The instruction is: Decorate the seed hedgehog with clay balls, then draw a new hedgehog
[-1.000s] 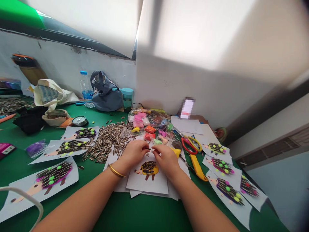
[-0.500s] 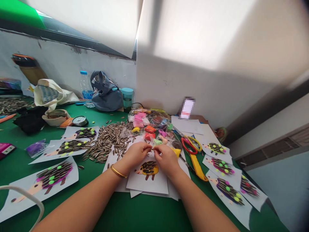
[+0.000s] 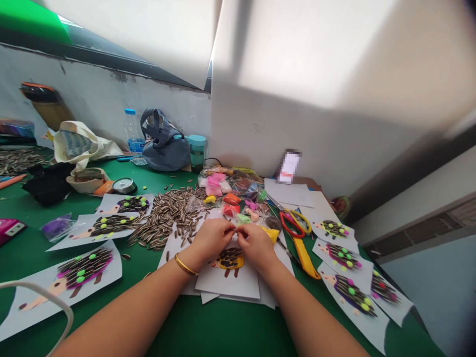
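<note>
My left hand point(image 3: 211, 241) and my right hand point(image 3: 256, 243) meet above a paper sheet point(image 3: 226, 281), their fingertips pinching a small piece too tiny to name. Below them, a hedgehog picture point(image 3: 230, 258) has a yellow body and rows of dark sunflower seeds, partly hidden by my right hand. A gold bangle point(image 3: 186, 264) circles my left wrist. To the left of my hands lies a heap of striped sunflower seeds point(image 3: 165, 214). Plastic bags of coloured modelling clay point(image 3: 228, 191) sit just beyond my fingers.
Red-and-yellow scissors point(image 3: 293, 223) and a yellow utility knife point(image 3: 304, 257) lie to the right on the green table mat point(image 3: 219, 327). Several finished hedgehog sheets point(image 3: 351, 295) flank both sides. A water bottle point(image 3: 133, 139), grey bag point(image 3: 164, 146) and teal cup point(image 3: 197, 152) stand against the wall.
Both hands have moved slightly lower and closer together over the hedgehog picture, with the fingertips still pinched together. The head view has shifted a little.
</note>
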Demonstrator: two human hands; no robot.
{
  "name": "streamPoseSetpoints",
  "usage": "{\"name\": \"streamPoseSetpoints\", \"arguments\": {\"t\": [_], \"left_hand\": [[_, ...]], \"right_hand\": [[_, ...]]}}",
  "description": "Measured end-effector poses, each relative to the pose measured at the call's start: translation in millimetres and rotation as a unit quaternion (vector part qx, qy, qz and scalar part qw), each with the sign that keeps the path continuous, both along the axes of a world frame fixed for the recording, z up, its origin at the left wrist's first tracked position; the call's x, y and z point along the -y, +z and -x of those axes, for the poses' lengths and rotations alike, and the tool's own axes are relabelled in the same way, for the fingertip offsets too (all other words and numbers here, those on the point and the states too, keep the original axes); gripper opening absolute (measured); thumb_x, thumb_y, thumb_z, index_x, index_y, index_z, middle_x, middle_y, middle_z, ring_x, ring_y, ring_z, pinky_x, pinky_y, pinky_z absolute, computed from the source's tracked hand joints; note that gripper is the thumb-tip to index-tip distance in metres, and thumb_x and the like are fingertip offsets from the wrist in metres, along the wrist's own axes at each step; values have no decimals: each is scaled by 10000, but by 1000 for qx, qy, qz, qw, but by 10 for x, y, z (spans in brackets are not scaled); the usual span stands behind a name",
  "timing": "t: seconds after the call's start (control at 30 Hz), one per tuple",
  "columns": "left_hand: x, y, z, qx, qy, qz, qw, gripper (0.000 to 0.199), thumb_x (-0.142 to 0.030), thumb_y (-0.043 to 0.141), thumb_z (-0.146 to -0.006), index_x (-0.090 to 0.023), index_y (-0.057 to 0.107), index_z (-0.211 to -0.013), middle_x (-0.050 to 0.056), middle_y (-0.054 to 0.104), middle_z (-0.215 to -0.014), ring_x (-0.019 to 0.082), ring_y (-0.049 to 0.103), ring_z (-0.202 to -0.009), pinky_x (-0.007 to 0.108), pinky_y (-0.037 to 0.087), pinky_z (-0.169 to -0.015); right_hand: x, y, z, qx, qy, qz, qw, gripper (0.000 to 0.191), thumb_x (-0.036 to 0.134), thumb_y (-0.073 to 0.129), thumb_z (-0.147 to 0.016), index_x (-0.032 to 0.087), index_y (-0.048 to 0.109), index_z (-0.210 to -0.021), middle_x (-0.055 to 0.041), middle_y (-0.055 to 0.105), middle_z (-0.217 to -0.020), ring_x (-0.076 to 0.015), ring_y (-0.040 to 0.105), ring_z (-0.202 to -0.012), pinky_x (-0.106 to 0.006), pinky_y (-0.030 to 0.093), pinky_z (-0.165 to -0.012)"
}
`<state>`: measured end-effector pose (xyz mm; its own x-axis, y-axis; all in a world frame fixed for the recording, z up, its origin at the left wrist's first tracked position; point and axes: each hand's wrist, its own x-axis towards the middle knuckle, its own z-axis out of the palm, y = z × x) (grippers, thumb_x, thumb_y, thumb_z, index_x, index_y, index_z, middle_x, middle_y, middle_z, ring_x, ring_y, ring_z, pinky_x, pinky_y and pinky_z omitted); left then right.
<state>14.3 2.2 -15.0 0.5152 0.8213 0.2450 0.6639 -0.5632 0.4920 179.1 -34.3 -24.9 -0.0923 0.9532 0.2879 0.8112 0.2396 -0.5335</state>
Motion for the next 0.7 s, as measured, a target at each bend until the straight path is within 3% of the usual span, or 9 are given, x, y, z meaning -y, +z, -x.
{"name": "streamPoseSetpoints", "arguments": {"t": [0.2, 0.47, 0.7], "left_hand": [[-60, -72, 4, -2, -31, -16, 999, 259, -193, 533, -857, -253, 731, -1013, 53, 740, -930, 193, 656, -878, 290, 454, -825], [-11, -12, 13, -53, -11, -68, 996, 238, -199, 523, -856, -226, 729, -974, 67, 734, -858, 203, 656, -816, 318, 431, -796], [-99, 4, 94, -15, 4, -56, 998, 201, -236, 577, -847, -248, 750, -949, 52, 732, -989, 213, 634, -946, 332, 412, -864]], "right_hand": [[-7, 11, -4, -6, -4, 8, 1000, 174, 219, 518, -864, 205, 690, -838, -36, 690, -842, -159, 588, -757, -255, 366, -647], [-15, 10, -9, 9, -42, 9, 999, 134, 213, 546, -815, 199, 660, -745, -22, 671, -753, -154, 559, -681, -257, 330, -600], [-8, 35, -40, 18, -38, -9, 999, 123, 189, 541, -806, 198, 653, -757, -30, 665, -769, -166, 576, -729, -260, 359, -646]]}}
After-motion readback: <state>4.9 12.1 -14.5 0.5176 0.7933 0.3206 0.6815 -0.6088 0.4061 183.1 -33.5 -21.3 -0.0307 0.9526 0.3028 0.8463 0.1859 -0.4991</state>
